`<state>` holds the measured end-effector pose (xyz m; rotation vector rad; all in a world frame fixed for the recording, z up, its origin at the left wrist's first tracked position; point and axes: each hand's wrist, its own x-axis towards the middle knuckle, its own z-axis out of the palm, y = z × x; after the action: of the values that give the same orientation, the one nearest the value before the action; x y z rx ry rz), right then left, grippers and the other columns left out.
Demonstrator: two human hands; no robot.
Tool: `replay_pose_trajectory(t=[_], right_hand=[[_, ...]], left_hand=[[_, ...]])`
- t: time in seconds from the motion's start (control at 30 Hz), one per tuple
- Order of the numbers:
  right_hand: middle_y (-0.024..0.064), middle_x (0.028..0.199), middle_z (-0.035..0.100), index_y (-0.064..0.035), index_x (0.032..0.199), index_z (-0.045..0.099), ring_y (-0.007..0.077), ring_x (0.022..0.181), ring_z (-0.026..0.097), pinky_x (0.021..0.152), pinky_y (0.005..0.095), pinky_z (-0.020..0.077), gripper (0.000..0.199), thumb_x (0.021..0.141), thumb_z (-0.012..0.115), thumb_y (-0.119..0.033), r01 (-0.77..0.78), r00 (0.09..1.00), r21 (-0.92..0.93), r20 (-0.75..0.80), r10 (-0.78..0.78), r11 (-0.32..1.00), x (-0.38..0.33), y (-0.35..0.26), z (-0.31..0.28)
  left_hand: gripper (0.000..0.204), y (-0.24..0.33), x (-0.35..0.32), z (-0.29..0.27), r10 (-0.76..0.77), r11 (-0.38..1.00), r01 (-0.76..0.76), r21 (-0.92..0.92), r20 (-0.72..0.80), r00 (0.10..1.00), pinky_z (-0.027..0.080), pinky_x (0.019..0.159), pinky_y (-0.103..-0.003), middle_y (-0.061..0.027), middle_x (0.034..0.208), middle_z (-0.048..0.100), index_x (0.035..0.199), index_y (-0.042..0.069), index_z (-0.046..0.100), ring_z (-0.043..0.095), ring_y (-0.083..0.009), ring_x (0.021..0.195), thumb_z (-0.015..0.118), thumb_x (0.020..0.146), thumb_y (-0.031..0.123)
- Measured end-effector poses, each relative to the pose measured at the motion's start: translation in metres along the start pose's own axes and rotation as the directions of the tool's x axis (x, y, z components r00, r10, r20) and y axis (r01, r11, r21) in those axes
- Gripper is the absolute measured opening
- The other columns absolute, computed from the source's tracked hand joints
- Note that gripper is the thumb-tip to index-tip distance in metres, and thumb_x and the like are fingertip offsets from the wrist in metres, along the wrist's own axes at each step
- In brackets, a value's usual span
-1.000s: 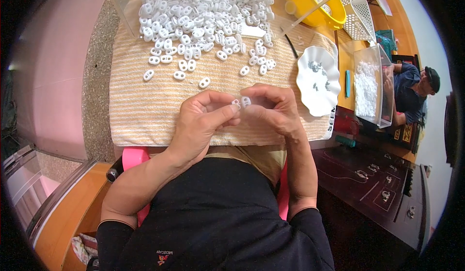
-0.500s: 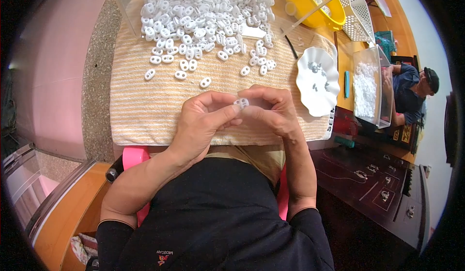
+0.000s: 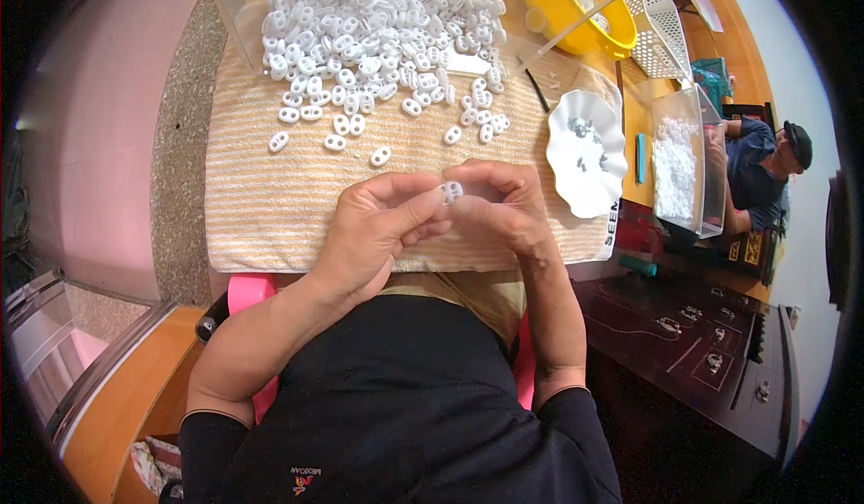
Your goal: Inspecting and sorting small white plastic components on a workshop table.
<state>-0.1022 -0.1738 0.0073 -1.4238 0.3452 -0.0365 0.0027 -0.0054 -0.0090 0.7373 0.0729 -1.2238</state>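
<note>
Between the fingertips of both hands is a small white oval plastic piece with two holes (image 3: 454,190). My left hand (image 3: 382,220) pinches its left end between thumb and forefinger, the other fingers curled below. My right hand (image 3: 504,200) pinches the right side, thumb under and forefinger arched above. Whether a smaller part sits between the fingertips is hidden. Just beyond the hands, loose white two-hole pieces (image 3: 381,156) lie on a striped towel (image 3: 261,207). They thicken into a large pile (image 3: 360,31) at the far side.
Right of the hands stands a white wavy-rimmed dish (image 3: 594,193) holding small grey parts. A black stick (image 3: 535,85) lies beside it. Farther right are a yellow basin (image 3: 562,18), a perforated white basket (image 3: 661,40) and a clear bin (image 3: 675,166) of white pieces. Another person (image 3: 765,171) sits there.
The held piece has tilted and shifted slightly to the right between my fingertips. Both hands keep nearly the same place and pinch. The surroundings show only a slight shift of view.
</note>
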Motion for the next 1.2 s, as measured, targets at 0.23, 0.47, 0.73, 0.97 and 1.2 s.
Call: replay_pose_trajectory(t=[0.23, 0.47, 0.73, 0.97, 1.2], right_hand=[[0.0056, 0.096, 0.067, 0.0037, 0.103, 0.067, 0.0123, 0.087, 0.063, 0.078, 0.0244, 0.0494, 0.025, 0.079, 0.07, 0.005, -0.018, 0.997, 0.146, -0.072, 0.029, 0.989, -0.003, -0.004, 0.008], [0.0065, 0.091, 0.065, 0.0043, 0.111, 0.064, 0.0124, 0.083, 0.064, 0.074, 0.0234, 0.0511, 0.027, 0.085, 0.069, 0.0, 0.188, 0.981, 0.058, 0.031, -0.19, 0.981, 0.001, 0.008, 0.002], [0.0053, 0.088, 0.063, 0.0018, 0.102, 0.069, 0.01, 0.079, 0.058, 0.07, 0.0225, 0.0452, 0.021, 0.081, 0.07, 0.0, 0.22, 0.975, -0.054, 0.015, -0.22, 0.974, 0.002, 0.004, 0.005], [0.0067, 0.087, 0.063, 0.0016, 0.096, 0.07, 0.0124, 0.077, 0.059, 0.07, 0.0247, 0.0463, 0.017, 0.079, 0.072, 0.0, 0.137, 0.99, 0.07, -0.03, -0.135, 0.988, -0.005, -0.007, 0.02], [0.0069, 0.084, 0.062, 0.0019, 0.097, 0.07, 0.0133, 0.076, 0.059, 0.068, 0.0259, 0.0451, 0.019, 0.081, 0.073, -0.007, 0.246, 0.969, -0.119, 0.024, -0.244, 0.962, -0.01, -0.014, 0.017]], left_hand=[[0.012, 0.002, -0.001, -0.001, -0.047, 0.998, 0.05, -0.041, 0.052, 0.998, 0.057, 0.077, -0.028, -0.0056, 0.093, 0.068, 0.099, 0.005, 0.064, 0.066, -0.014, 0.082, 0.068, 0.088, 0.008], [0.01, 0.005, 0.0, 0.003, -0.053, 0.998, 0.055, -0.016, 0.089, 0.995, 0.056, 0.076, -0.027, -0.0037, 0.089, 0.067, 0.095, 0.006, 0.063, 0.065, -0.0122, 0.081, 0.069, 0.088, 0.01], [0.009, 0.004, 0.001, 0.003, -0.024, 0.999, 0.028, -0.024, 0.163, 0.986, 0.054, 0.075, -0.026, -0.0024, 0.084, 0.064, 0.088, 0.006, 0.061, 0.063, -0.0111, 0.079, 0.069, 0.088, 0.01], [0.008, 0.002, -0.003, 0.002, -0.003, 0.998, 0.014, -0.058, 0.183, 0.983, 0.053, 0.076, -0.025, -0.004, 0.086, 0.066, 0.089, 0.005, 0.062, 0.063, -0.0124, 0.079, 0.068, 0.088, 0.008], [0.005, 0.0, -0.007, 0.001, 0.006, 1.0, 0.001, -0.026, 0.259, 0.966, 0.054, 0.078, -0.026, -0.0055, 0.088, 0.067, 0.088, 0.004, 0.063, 0.064, -0.0125, 0.081, 0.068, 0.088, 0.006]])
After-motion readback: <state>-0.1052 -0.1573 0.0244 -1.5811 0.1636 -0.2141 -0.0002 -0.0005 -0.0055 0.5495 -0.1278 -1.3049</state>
